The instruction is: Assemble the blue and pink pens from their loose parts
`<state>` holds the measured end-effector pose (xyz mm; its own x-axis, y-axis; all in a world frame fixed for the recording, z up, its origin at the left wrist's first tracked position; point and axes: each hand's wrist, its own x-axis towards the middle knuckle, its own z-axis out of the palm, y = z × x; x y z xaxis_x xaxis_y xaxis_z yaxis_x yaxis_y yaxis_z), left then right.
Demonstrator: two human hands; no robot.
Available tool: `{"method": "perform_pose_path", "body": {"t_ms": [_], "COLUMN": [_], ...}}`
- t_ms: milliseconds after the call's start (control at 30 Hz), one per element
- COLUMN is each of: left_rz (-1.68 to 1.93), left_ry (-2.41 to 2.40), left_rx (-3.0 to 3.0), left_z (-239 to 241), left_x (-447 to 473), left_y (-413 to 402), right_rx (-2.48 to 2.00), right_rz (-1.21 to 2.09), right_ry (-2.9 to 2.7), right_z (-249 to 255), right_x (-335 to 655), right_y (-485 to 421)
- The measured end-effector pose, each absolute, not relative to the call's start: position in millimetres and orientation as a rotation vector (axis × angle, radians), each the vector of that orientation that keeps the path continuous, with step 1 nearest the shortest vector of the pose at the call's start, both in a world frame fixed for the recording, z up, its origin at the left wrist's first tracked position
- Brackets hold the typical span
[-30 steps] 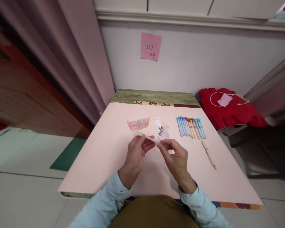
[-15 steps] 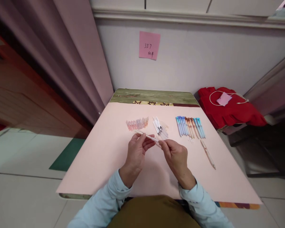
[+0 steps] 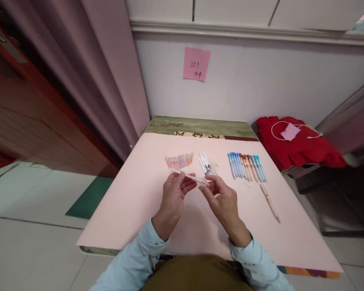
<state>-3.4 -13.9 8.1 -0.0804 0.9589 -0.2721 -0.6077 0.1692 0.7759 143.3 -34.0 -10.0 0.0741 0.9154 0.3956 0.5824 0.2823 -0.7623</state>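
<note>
My left hand (image 3: 172,198) pinches a slim white pen part (image 3: 191,176) between thumb and fingers, and its pointed end aims right. Around that end, my right hand (image 3: 223,200) has thumb and forefinger parted; whether they touch the tip is hard to see. Just beyond the hands lie a row of pinkish clear pen pieces (image 3: 178,160) and a bunch of white refills (image 3: 204,163), partly hidden by the right hand. A row of blue and brown pens (image 3: 246,167) is at the right, with a single beige pen (image 3: 269,203) nearer me.
Tiny white bits (image 3: 246,183) lie below the pen row. The pink-covered table (image 3: 124,210) meets a wall bearing a pink note (image 3: 196,64). Red cloth (image 3: 300,145) with a white cord is at the right, and a purple curtain (image 3: 109,60) hangs at the left.
My right thumb and forefinger have opened from their grip at the pen part's right end, where a pointed tip now shows. The view has shifted slightly.
</note>
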Motion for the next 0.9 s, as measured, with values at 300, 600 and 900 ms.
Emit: {"method": "perform_pose_path", "body": {"t_ms": [300,600,900], "left_rz": [1.384,1.375,1.376], "left_ry": [0.932,0.912,0.941], "left_rx": [0.491,0.522,0.543], "left_z": [12.0,7.7,7.6], "left_x": [-6.2,-7.1,-5.0], "left_y": [-17.6,-19.3,-17.4], "right_rx": [-1.442,-1.383,-1.362], "right_rz": [0.443,0.433,0.4], "right_ry": [-1.616,-1.619,-1.631], "right_z": [-7.0,-6.3,-9.3], "right_x": [139.4,137.2,138.7], "right_y": [-33.7,-35.0,-36.9]}}
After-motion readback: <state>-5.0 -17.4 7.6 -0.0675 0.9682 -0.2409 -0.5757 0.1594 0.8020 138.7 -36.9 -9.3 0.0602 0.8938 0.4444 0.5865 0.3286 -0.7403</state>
